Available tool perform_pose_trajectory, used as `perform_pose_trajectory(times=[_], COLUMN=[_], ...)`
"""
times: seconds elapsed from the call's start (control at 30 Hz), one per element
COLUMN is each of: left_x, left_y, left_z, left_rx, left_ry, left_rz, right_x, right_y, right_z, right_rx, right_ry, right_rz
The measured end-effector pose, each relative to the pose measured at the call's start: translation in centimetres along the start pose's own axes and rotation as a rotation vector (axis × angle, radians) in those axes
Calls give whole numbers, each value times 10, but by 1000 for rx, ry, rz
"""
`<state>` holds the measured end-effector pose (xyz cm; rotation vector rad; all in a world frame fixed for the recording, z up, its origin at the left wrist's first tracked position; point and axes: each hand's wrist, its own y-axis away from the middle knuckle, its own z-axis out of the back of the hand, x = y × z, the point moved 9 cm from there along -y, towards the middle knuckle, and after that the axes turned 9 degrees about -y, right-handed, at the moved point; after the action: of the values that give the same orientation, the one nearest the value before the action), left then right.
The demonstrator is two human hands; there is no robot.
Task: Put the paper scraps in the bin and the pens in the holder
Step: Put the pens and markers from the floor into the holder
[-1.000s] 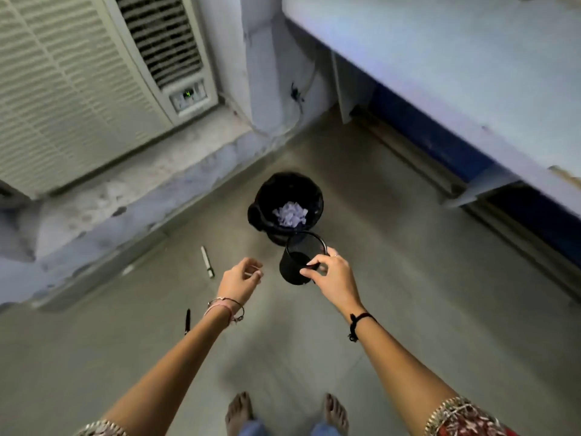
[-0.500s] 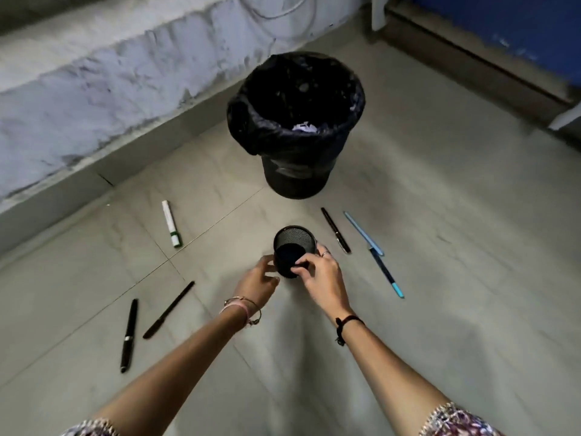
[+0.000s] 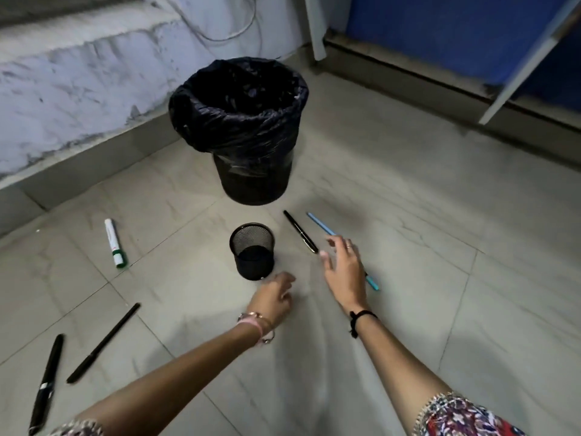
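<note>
A black mesh pen holder (image 3: 252,251) stands empty on the floor tiles in front of a black-lined bin (image 3: 241,127). My right hand (image 3: 343,267) is open, fingers spread, just right of a black pen (image 3: 301,231) and over two light blue pens (image 3: 321,226) lying end to end. My left hand (image 3: 274,297) hovers below the holder, loosely curled and holding nothing. A white marker with a green cap (image 3: 114,243) lies to the left. Two more black pens (image 3: 103,343) (image 3: 46,382) lie at the lower left. Paper scraps do not show inside the bin from here.
A pale wall ledge (image 3: 78,89) runs along the left behind the bin, with a cable hanging above it. A blue panel and white frame leg (image 3: 518,70) stand at the back right. My patterned sleeve (image 3: 462,416) shows at the bottom right.
Both hands have let go of the pen holder, which now stands on the floor. My right hand has moved right toward the pens; my left has drawn back below the holder.
</note>
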<state>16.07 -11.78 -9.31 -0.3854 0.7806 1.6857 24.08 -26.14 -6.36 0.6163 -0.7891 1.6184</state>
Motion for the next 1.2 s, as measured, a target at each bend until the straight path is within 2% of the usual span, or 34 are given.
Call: perform_pose_trajectory(times=[0.07, 0.13, 0.27, 0.37, 0.43, 0.5, 0.6, 0.73, 0.8, 0.87, 0.97, 1.07, 1.2], left_x=[-34, -59, -57, -56, -58, -54, -73, -100, -116, -124, -121, -97, -34], left_y=[-23, -48, -88, -99, -98, -98, -83, -55, -44, -35, -9, 18, 29], left_z=[-2, -8, -20, -23, -30, -39, -34, -20, 2, 35, 101, 158, 176], left_rx=[-37, -58, -41, -157, -110, -87, -183, -331, -396, -437, -630, -861, -905], left_ry=[-216, -401, -613, -787, -970, -1048, -1113, -954, -692, -401, 77, 192, 196], left_rz=[-161, -236, -147, -246, -298, -361, -509, -601, -556, -425, -311, -280, -57], right_x=[-28, -55, -88, -92, -92, -94, -94, -83, -65, -34, 18, 59, 96], right_y=[-3, -1, 8, 13, 14, 14, 11, -4, -17, -30, -44, -51, -43], right_z=[24, 41, 45, 41, 39, 39, 51, 77, 90, 98, 100, 81, 26], right_rx=[-45, -7, 153, 188, 194, 192, 81, -98, -162, -197, -236, -196, 4], right_ry=[122, 210, 300, 281, 270, 225, 87, -129, -236, -296, -405, -485, -437], right_rz=[-102, -207, -277, -252, -229, -216, -232, -257, -226, -148, -36, 9, 65])
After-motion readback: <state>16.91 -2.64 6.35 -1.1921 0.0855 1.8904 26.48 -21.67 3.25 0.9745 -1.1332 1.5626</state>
